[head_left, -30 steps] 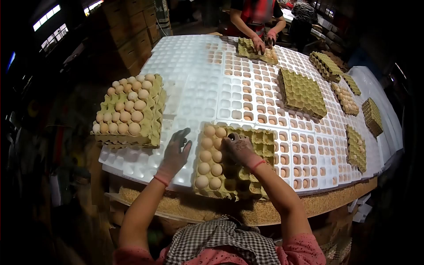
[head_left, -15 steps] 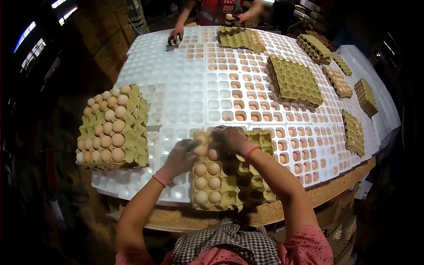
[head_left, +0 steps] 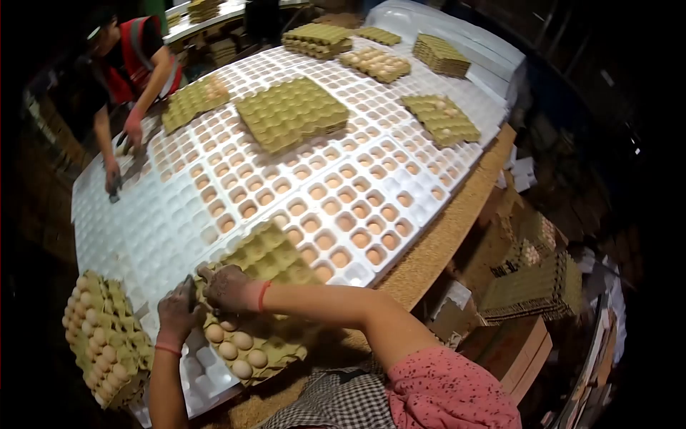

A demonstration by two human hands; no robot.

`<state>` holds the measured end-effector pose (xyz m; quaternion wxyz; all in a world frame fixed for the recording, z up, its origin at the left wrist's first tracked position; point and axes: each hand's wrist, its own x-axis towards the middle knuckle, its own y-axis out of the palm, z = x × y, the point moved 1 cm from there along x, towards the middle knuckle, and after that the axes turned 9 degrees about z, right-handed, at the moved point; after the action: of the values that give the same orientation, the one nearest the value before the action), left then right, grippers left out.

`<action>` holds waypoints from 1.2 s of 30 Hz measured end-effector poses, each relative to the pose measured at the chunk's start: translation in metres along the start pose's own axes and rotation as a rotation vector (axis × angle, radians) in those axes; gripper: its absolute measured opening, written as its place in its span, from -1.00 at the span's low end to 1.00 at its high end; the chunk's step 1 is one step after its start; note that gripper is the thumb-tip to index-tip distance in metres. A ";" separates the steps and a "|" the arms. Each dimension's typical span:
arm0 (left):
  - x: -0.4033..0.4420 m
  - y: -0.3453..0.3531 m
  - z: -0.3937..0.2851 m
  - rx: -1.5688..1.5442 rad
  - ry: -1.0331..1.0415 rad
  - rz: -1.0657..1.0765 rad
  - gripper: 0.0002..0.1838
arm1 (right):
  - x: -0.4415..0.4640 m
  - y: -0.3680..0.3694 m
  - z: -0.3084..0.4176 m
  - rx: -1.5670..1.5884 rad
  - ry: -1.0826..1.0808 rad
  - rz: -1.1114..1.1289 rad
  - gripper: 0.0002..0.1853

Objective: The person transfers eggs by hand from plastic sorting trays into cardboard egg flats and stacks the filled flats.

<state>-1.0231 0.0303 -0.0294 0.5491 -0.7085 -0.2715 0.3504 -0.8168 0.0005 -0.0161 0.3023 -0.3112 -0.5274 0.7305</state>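
Observation:
My left hand [head_left: 177,311], in a thin greyish glove with a red band at the wrist, is at the far left edge of a pulp egg tray [head_left: 275,250]. Its fingers are curled, and what they hold, if anything, is hidden. Close beside it, my right hand [head_left: 227,287] is bent over the same tray, knuckles up, its fingertips mostly out of sight. Several pale brown eggs [head_left: 243,340] sit in the tray's near left cups, just below my hands. Many of its other cups hold no eggs. Under the tray lie white foam trays [head_left: 168,236] with square pockets.
At left stands a pulp tray stack [head_left: 118,322] topped with eggs. More stacked pulp trays [head_left: 293,114] rest on the foam trays, many of whose pockets hold eggs. Across the table, a person in a red vest [head_left: 136,64] reaches over the foam. Cardboard boxes [head_left: 507,350] stand at right.
The view has swung to the right, so the table sits turned and further left. My hands have drawn closer together at the tray's left side; fewer eggs show in it.

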 end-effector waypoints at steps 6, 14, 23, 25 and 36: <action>-0.026 -0.016 -0.013 -0.907 -0.357 -0.123 -0.39 | -0.219 -0.004 -0.156 0.396 0.472 -0.687 -0.40; 0.130 -0.022 -0.224 -1.078 0.179 -0.070 -0.44 | -0.406 0.014 -0.343 0.093 1.110 -0.129 -0.59; 0.316 0.019 -0.437 -0.277 0.401 0.059 -0.53 | -0.349 0.044 -0.397 -0.002 0.726 -0.382 -0.72; 0.331 0.033 -0.446 -0.352 0.331 0.094 -0.53 | -0.376 0.046 -0.396 0.248 0.657 -0.621 -0.71; 0.246 0.081 -0.501 -0.285 0.713 -0.152 -0.43 | -0.449 0.036 -0.339 -0.004 0.571 -0.873 -0.74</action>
<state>-0.4757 -0.0946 -0.0804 0.5294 -0.8328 -0.1614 -0.0005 -0.2786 -0.1574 -0.0747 0.7100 -0.2494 -0.5061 0.4214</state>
